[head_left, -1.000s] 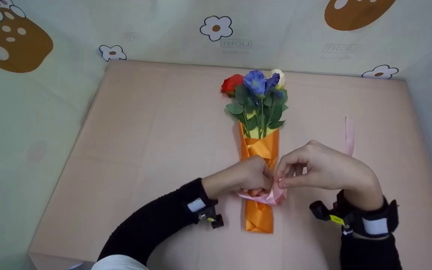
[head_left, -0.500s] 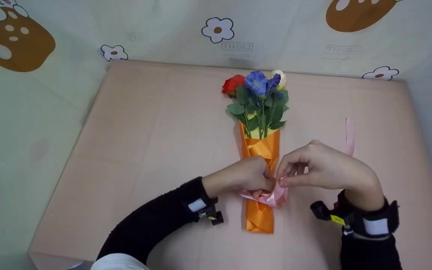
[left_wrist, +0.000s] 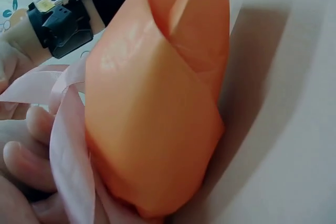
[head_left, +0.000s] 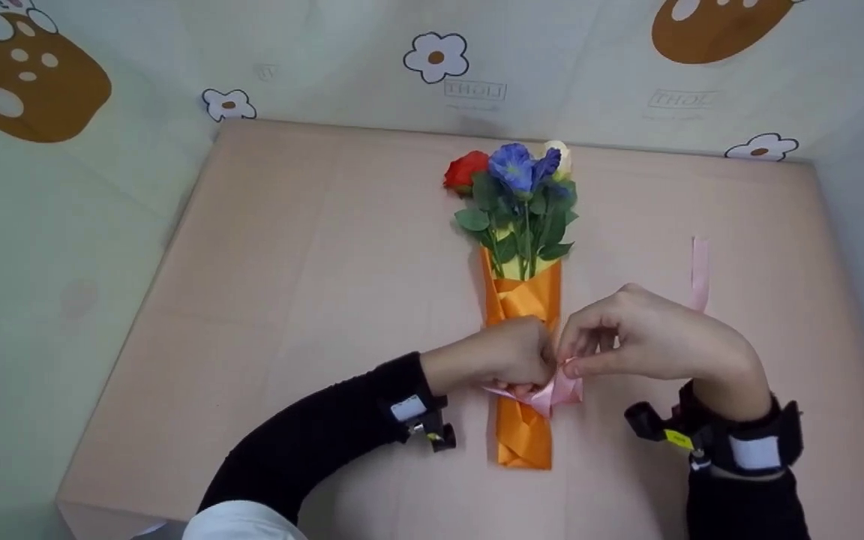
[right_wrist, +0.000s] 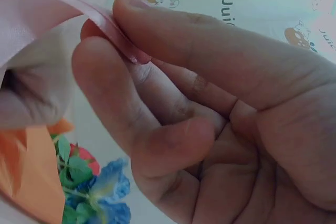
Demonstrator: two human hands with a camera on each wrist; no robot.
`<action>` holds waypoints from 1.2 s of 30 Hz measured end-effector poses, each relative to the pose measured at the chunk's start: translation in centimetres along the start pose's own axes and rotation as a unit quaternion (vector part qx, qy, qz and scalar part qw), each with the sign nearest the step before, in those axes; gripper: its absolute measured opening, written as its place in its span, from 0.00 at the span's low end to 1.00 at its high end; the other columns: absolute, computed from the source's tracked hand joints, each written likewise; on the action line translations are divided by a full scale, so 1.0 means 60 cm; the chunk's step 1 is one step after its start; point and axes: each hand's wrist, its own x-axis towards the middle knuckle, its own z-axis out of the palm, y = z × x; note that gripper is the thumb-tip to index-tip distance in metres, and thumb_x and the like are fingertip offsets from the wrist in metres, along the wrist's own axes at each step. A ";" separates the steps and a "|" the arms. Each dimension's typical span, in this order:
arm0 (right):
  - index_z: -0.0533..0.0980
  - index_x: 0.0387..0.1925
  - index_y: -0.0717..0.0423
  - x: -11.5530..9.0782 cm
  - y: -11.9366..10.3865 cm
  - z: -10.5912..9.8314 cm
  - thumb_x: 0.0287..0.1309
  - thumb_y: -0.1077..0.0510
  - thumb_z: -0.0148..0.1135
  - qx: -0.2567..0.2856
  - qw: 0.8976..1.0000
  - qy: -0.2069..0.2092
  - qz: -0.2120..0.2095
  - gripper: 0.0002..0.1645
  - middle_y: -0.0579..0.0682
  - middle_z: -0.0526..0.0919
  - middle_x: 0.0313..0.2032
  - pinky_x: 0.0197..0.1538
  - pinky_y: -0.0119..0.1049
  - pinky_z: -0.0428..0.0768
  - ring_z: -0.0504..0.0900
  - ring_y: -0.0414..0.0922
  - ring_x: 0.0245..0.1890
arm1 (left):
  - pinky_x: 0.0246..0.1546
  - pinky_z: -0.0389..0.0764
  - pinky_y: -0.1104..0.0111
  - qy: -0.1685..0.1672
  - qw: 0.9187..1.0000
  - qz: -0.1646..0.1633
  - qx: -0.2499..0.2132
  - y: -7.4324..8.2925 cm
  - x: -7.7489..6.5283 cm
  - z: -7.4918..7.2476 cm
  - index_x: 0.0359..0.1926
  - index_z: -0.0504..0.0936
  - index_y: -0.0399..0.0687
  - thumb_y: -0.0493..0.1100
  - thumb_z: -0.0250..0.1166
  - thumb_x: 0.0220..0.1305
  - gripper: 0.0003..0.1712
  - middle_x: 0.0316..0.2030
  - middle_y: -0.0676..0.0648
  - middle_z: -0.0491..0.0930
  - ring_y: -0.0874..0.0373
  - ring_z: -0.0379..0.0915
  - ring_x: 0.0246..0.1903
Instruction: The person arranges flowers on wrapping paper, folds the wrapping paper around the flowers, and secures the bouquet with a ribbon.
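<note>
A bouquet with red, blue and cream flowers (head_left: pixel 513 169) lies upright in the head view, its stems in orange wrapping paper (head_left: pixel 523 435). A pink ribbon (head_left: pixel 561 390) crosses the lower wrapping. My left hand (head_left: pixel 511 352) lies over the wrapping with curled fingers and grips the ribbon; its fingertips are hidden in the head view. In the left wrist view, its fingers (left_wrist: pixel 29 169) are bent behind the ribbon, beside the wrapping's lower end. To the right of the bouquet, my right hand (head_left: pixel 642 337) pinches a ribbon end (right_wrist: pixel 126 51) between thumb and fingers.
A loose pink ribbon piece (head_left: pixel 700 274) lies on the table beyond my right wrist, partly hidden by it. The pinkish table cover (head_left: pixel 252 315) reaches back to a wall sheet (head_left: pixel 327 60) printed with flowers. Each wrist carries a strapped-on camera.
My left hand has shifted slightly right and the lower wrapping with it. My right hand has moved a little right too, still pinching the ribbon, whose loop now spreads further right.
</note>
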 end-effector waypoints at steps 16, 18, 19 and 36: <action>0.86 0.37 0.44 -0.005 0.027 -0.011 0.63 0.52 0.73 -0.002 0.997 0.019 0.070 0.03 0.37 0.89 0.32 0.38 0.33 0.86 0.87 0.39 0.31 | 0.15 0.67 0.72 0.077 0.996 0.048 -0.016 -0.033 -0.055 -0.069 0.20 0.79 0.51 0.46 0.69 0.68 0.18 0.13 0.55 0.73 0.61 0.69 0.12; 0.86 0.37 0.45 -0.005 0.031 -0.011 0.63 0.51 0.73 -0.002 0.997 0.021 0.072 0.04 0.38 0.89 0.32 0.38 0.33 0.86 0.87 0.40 0.31 | 0.17 0.67 0.72 0.094 0.994 0.050 -0.011 -0.041 -0.060 -0.079 0.22 0.79 0.51 0.47 0.69 0.69 0.17 0.15 0.54 0.73 0.60 0.70 0.14; 0.86 0.37 0.46 -0.005 0.034 -0.011 0.63 0.50 0.73 -0.005 0.997 0.023 0.072 0.05 0.38 0.89 0.32 0.38 0.32 0.86 0.87 0.40 0.31 | 0.18 0.67 0.72 0.106 0.993 0.051 -0.005 -0.046 -0.063 -0.084 0.23 0.78 0.52 0.47 0.69 0.68 0.16 0.16 0.54 0.72 0.60 0.70 0.15; 0.86 0.38 0.44 -0.051 0.085 0.000 0.61 0.61 0.73 -0.006 0.994 0.097 0.055 0.07 0.41 0.90 0.33 0.38 0.32 0.87 0.87 0.38 0.32 | 0.18 0.68 0.71 0.168 0.986 0.001 0.014 -0.134 -0.114 -0.134 0.22 0.80 0.50 0.47 0.69 0.67 0.16 0.15 0.54 0.72 0.60 0.70 0.15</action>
